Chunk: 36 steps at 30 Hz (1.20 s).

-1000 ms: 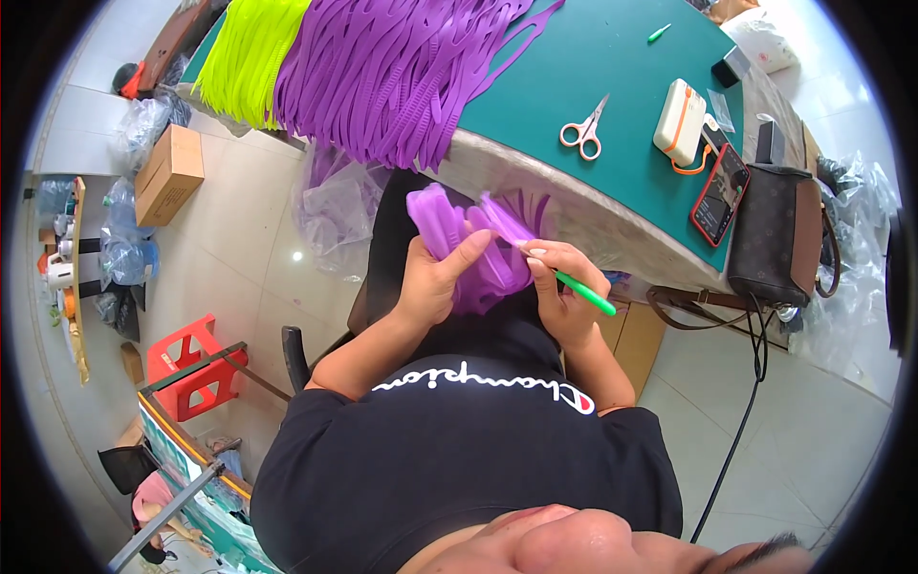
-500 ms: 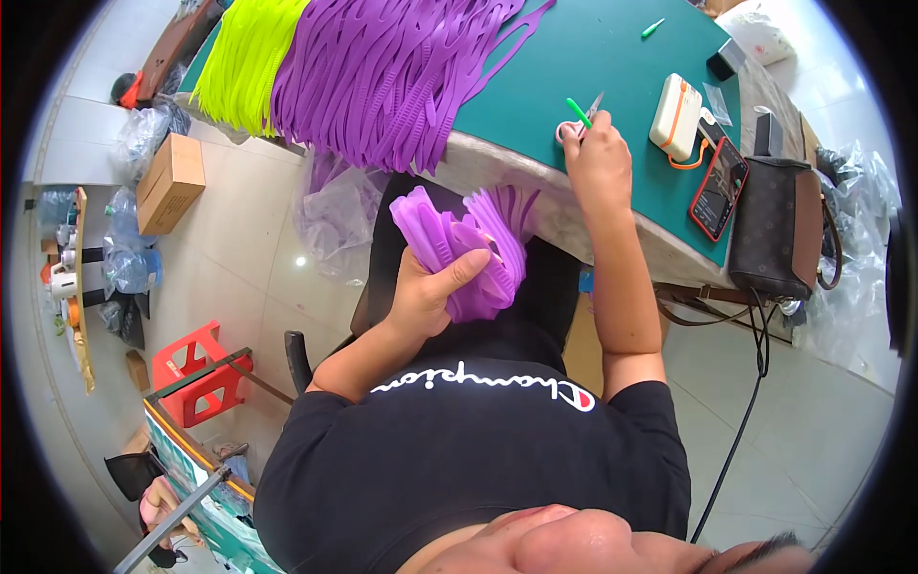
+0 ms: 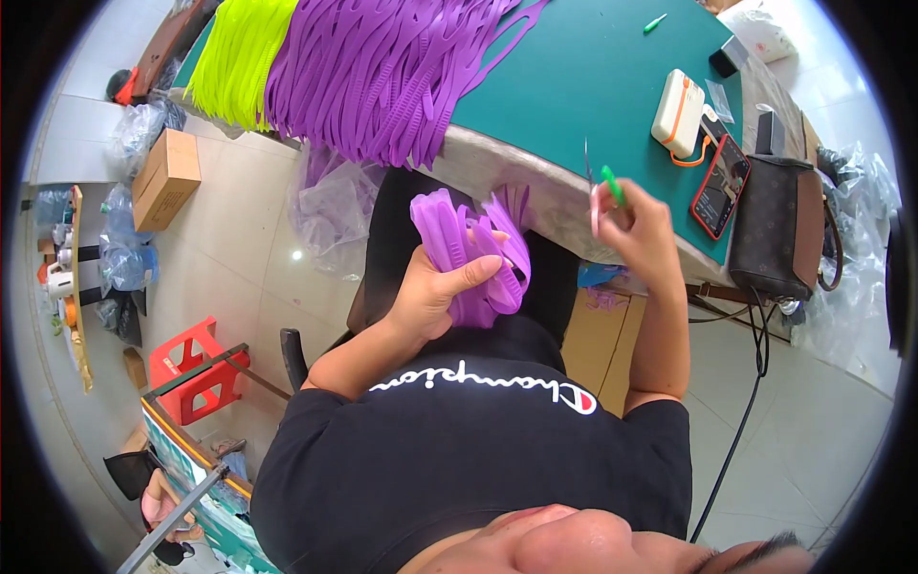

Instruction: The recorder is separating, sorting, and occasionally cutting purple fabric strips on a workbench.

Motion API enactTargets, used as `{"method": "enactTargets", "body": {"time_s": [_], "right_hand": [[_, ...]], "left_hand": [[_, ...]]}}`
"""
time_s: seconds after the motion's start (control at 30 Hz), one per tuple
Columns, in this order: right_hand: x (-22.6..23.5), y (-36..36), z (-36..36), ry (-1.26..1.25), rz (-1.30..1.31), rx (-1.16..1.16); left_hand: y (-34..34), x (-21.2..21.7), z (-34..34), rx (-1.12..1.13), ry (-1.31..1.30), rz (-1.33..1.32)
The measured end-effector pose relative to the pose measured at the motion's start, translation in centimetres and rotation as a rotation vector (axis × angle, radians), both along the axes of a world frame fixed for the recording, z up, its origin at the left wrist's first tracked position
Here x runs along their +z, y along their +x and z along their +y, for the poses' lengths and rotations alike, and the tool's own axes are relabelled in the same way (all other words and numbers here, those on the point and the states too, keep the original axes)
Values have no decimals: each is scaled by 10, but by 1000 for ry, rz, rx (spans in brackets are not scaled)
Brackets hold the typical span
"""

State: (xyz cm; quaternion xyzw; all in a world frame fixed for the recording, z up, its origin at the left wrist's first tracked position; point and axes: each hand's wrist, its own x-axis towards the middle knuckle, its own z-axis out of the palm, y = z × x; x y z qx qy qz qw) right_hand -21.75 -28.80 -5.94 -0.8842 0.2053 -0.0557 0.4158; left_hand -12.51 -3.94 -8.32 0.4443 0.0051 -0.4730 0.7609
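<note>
My left hand (image 3: 435, 295) is closed around a folded bundle of purple rubbery straps (image 3: 469, 253), thumb across the front, held over my lap. Strap ends fan out at the far side of the bundle. To the right, by the table edge, my right hand (image 3: 639, 230) grips small scissors (image 3: 594, 203) with a pink handle and the thin blade pointing away from me. A slim bright green piece (image 3: 612, 184) also sticks out of those fingers; I cannot tell if it belongs to the scissors. The two hands are well apart.
On the green table (image 3: 564, 77) lie a heap of purple straps (image 3: 382, 77) and yellow-green straps (image 3: 239, 62). At right are a white case (image 3: 677, 113), a phone (image 3: 722, 187) and a brown bag (image 3: 776, 225). A red stool (image 3: 199, 368) stands at left.
My right hand has lifted the scissors and green piece off the table and drawn them nearer, slightly right. The purple bundle in my left hand has shifted slightly.
</note>
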Motion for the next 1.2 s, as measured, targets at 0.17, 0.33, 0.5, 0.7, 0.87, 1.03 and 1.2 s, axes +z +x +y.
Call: {"method": "enactTargets", "body": {"time_s": [0.17, 0.33, 0.5, 0.7, 0.87, 1.03, 1.2], "right_hand": [[-24, -41, 42, 1068, -57, 290], [-38, -52, 57, 1290, 108, 386], [-42, -47, 64, 1316, 82, 395], [-41, -41, 64, 1359, 33, 426], [-38, -39, 65, 1189, 57, 410], [-37, -39, 70, 1226, 68, 346], [-39, -37, 69, 1261, 56, 350]], "left_hand": [[-1, 0, -4, -17, 3, 8], [-1, 2, -5, -29, -12, 25], [-3, 4, -6, -33, -6, 40], [-4, 8, -6, -35, -14, 15], [-1, 6, -3, -86, -25, -18], [-2, 7, -3, -94, -19, -52], [-2, 8, -2, -99, -20, -119]]}}
